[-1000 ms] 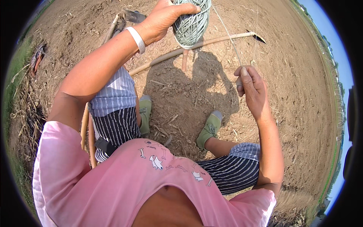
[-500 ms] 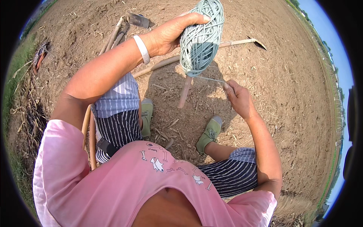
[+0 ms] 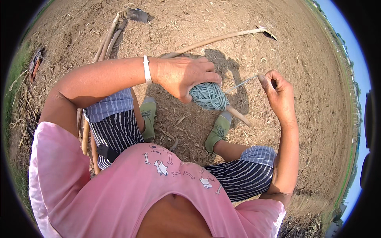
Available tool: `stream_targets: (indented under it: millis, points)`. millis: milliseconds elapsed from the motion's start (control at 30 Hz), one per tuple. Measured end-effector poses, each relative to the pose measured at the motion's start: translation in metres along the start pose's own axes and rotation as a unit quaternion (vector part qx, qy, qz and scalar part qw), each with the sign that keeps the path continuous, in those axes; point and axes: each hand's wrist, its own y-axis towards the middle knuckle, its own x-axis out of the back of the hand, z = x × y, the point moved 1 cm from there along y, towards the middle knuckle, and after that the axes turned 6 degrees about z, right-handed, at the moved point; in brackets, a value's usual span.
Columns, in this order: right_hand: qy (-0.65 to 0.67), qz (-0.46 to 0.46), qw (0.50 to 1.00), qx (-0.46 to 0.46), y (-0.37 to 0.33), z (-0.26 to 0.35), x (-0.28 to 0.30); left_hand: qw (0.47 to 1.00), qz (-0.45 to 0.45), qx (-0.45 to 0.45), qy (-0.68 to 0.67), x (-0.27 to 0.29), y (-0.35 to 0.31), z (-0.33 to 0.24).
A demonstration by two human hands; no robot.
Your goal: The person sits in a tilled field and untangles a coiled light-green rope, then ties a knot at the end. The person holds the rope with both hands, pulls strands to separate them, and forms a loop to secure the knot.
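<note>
My left hand is wrapped over the far end of a bundle of pale blue-green string, wound thickly round a wooden stick. The stick's bare end sticks out toward the lower right, and the rest of it is hidden in the winding. A loose strand runs taut from the bundle up to my right hand. There my thumb and fingers pinch it, to the right of the bundle. Both hands are held above the ground, in front of my knees.
Dry brown soil with straw bits lies all around. A long-handled hoe lies beyond my hands. Another hoe with a flat metal blade is at the far left, its handle beside my left leg. Dry stalks and grass edge the left side.
The string bundle has tipped from upright to lying tilted and has come lower and nearer. My left hand now covers its top. My right hand has moved right and up, lengthening the strand.
</note>
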Motion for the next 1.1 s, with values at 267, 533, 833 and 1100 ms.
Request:
stream_targets:
  millis: [267, 533, 833, 1100]
  points:
    - [0.232, 0.042, 0.972, -0.009, 0.010, -0.033, -0.020, 0.920, -0.351, 0.018, -0.172, 0.069, -0.004, 0.021]
    - [0.314, 0.169, 0.928, 0.110, -0.008, 0.075, -0.039, 0.650, -0.463, 0.005, -0.603, 0.096, -0.015, 0.037]
    - [0.069, 0.163, 0.984, -0.020, 0.016, -0.002, -0.052, 0.758, -0.288, 0.101, -0.576, 0.065, -0.015, 0.012]
    - [-0.148, 0.043, 0.982, 0.110, -0.004, 0.034, -0.001, 0.977, -0.009, 0.212, -0.022, 0.017, 0.004, 0.040]
